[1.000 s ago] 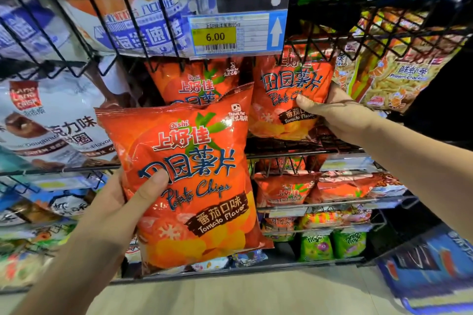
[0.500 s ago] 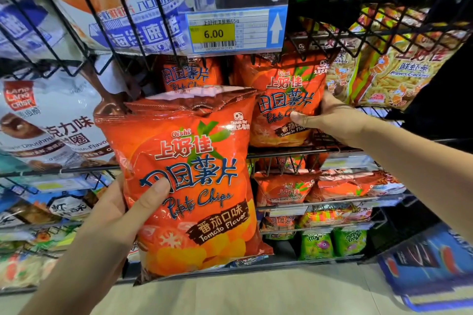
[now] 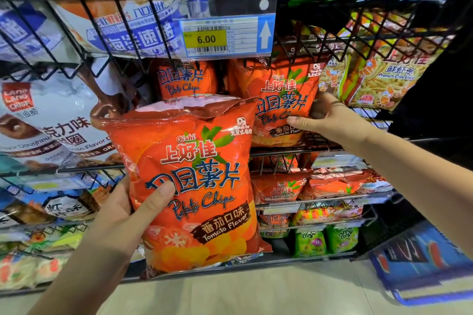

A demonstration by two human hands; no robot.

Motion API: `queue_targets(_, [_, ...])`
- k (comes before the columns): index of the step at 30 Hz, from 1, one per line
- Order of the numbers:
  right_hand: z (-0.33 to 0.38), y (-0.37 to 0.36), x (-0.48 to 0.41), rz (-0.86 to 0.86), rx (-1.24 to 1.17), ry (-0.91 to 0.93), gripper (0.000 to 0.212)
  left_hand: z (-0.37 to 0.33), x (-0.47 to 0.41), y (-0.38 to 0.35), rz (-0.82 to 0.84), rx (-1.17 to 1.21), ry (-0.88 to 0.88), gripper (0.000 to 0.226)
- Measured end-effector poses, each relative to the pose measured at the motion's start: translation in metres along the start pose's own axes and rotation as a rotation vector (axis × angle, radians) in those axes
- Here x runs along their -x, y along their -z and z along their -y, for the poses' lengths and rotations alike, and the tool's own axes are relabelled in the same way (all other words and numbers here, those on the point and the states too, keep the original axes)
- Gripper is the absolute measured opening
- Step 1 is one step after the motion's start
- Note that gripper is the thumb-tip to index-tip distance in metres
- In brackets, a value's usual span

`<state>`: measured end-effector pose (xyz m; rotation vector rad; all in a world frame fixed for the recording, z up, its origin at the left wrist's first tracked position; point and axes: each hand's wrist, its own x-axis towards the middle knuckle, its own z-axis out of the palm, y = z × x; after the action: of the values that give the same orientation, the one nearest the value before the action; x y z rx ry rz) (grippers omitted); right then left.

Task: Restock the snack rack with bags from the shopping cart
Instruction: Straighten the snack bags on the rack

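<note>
Chip bag (image 3: pixel 199 161) in grip of left hand (image 3: pixel 120 215), thumb across front; right hand (image 3: pixel 332 120) clasping shelved bag (image 3: pixel 281 94).

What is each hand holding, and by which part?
Left hand grips the near tomato chips bag by its lower left edge, thumb on the front. Right hand grips the racked tomato chips bag by its right edge, thumb on the front.

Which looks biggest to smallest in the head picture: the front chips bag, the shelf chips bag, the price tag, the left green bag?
1. front chips bag, nearest the camera, so real size unsure
2. shelf chips bag, partly hidden
3. price tag
4. left green bag
</note>
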<state>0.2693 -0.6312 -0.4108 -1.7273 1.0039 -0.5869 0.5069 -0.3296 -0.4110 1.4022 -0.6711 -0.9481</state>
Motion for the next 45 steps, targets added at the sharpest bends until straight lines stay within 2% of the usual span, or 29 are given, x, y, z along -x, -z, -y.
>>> queue_targets(3, [0.003, -0.002, 0.023, -0.097, 0.02, -0.022, 0.097, -0.005, 0.002, -0.003, 0.001, -0.009, 0.011, 0.102])
queue_targets(6, [0.009, -0.014, 0.058, -0.213, 0.073, 0.053, 0.086, -0.01, 0.001, -0.005, -0.017, -0.018, 0.021, 0.107])
queue_targets(12, [0.036, -0.046, 0.095, -0.019, -0.017, 0.185, 0.077, -0.021, 0.0, -0.007, 0.017, -0.038, 0.006, 0.101])
queue_targets(17, [0.044, -0.073, 0.098, 0.208, -0.153, 0.159, 0.084, -0.026, -0.005, -0.01, 0.075, -0.057, -0.009, 0.096])
queue_targets(21, [0.051, -0.09, 0.101, 0.3, -0.188, 0.14, 0.075, -0.027, -0.01, -0.008, 0.102, -0.089, -0.024, 0.082])
queue_targets(24, [0.054, -0.1, 0.1, 0.23, -0.185, 0.15, 0.069, -0.029, -0.018, -0.007, 0.084, -0.165, -0.051, 0.075])
queue_targets(28, [0.063, -0.103, 0.097, 0.152, -0.236, 0.201, 0.062, -0.036, -0.021, -0.003, 0.107, -0.239, -0.147, 0.092])
queue_targets(32, [0.075, -0.1, 0.098, 0.164, -0.28, 0.28, 0.058, -0.05, -0.017, 0.004, 0.151, -0.339, -0.244, 0.094])
queue_targets(35, [0.086, -0.1, 0.092, 0.142, -0.283, 0.34, 0.061, -0.057, -0.023, 0.004, 0.093, -0.388, -0.322, 0.077])
queue_targets(37, [0.091, -0.1, 0.087, 0.119, -0.247, 0.365, 0.06, -0.061, -0.027, 0.002, 0.043, -0.381, -0.359, 0.067])
queue_targets(45, [0.084, -0.109, 0.074, -0.014, -0.031, 0.362, 0.056, -0.055, -0.043, -0.001, -0.042, -0.445, -0.369, 0.072])
